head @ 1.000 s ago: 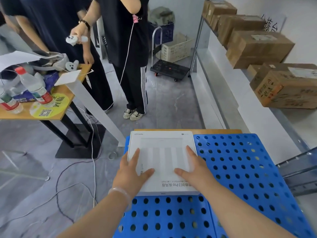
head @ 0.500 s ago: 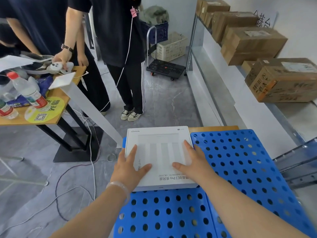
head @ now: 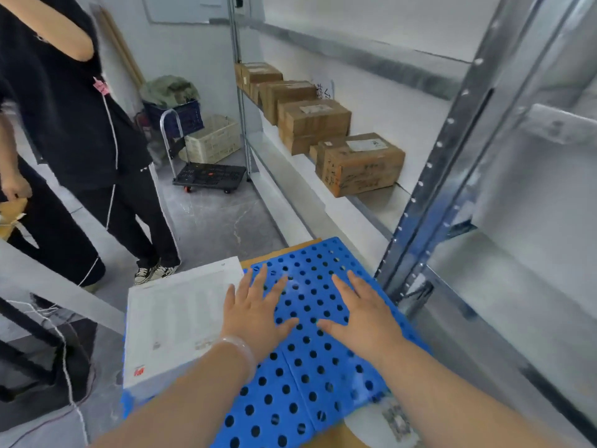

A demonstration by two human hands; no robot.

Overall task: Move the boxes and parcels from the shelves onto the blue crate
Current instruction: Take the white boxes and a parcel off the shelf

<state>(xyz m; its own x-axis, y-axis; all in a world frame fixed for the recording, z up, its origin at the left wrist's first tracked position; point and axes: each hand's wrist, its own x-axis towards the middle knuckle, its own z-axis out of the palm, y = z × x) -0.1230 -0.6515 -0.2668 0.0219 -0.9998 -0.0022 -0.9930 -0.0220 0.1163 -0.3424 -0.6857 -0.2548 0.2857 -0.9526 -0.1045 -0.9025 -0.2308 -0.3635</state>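
A flat white box (head: 181, 318) lies on the left part of the blue perforated crate (head: 310, 376). My left hand (head: 255, 312) hovers over the crate just right of the white box, fingers spread and empty. My right hand (head: 361, 315) is beside it over the crate, also spread and holding nothing. Several brown cardboard boxes stand in a row on the metal shelf (head: 374, 205) ahead to the right; the nearest cardboard box (head: 360, 163) has a white label on top.
A steel shelf upright (head: 433, 176) rises just right of the crate. A person in black clothes (head: 80, 134) stands at the left. A black platform trolley (head: 210, 174) and a cream basket (head: 213, 139) sit on the floor behind. Cables trail at lower left.
Both hands have come off the white box and moved right over the bare crate. My view has swung right and up toward the shelf. The white box stays on the crate.
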